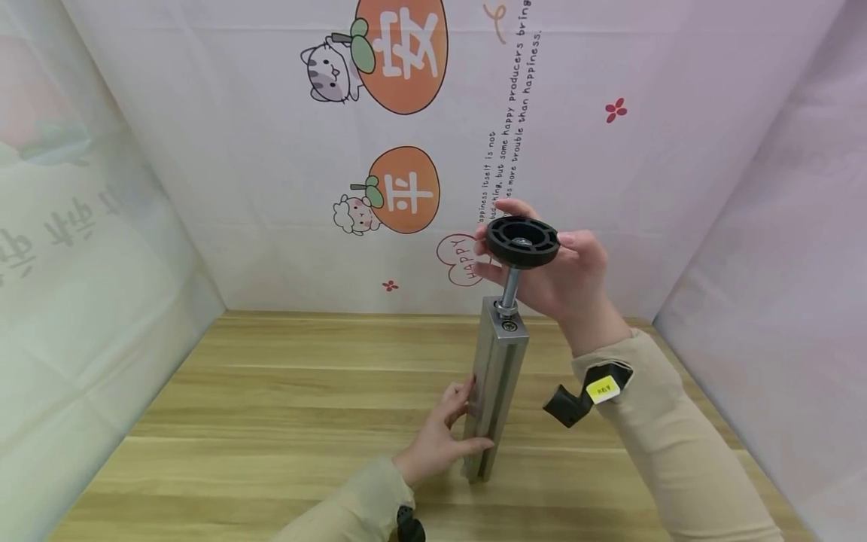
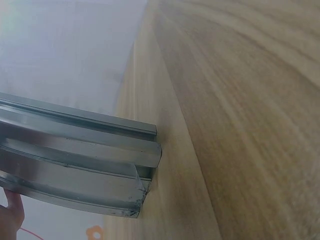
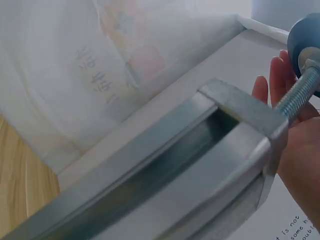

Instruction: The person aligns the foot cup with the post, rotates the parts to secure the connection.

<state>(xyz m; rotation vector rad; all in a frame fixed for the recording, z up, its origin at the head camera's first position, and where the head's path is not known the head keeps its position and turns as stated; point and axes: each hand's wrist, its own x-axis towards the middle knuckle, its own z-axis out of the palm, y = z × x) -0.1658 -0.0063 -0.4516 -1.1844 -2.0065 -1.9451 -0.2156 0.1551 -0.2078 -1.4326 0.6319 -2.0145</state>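
Note:
A slotted aluminium extrusion stands nearly upright, leaning slightly, its lower end right at the wooden tabletop. My left hand grips it low down, thumb on the near side and fingers on the left. From the top end plate rises a threaded rod with a nut at its base, topped by a round black levelling foot. Around that foot is my right hand, fingers spread loosely behind it and thumb tip at its right rim. In the left wrist view the slotted lower end shows close up.
Wooden tabletop spreads below, enclosed by a printed white back cloth and pale side cloths. Each sleeve carries a black wrist mount; the right mount has a yellow label and juts out near the extrusion.

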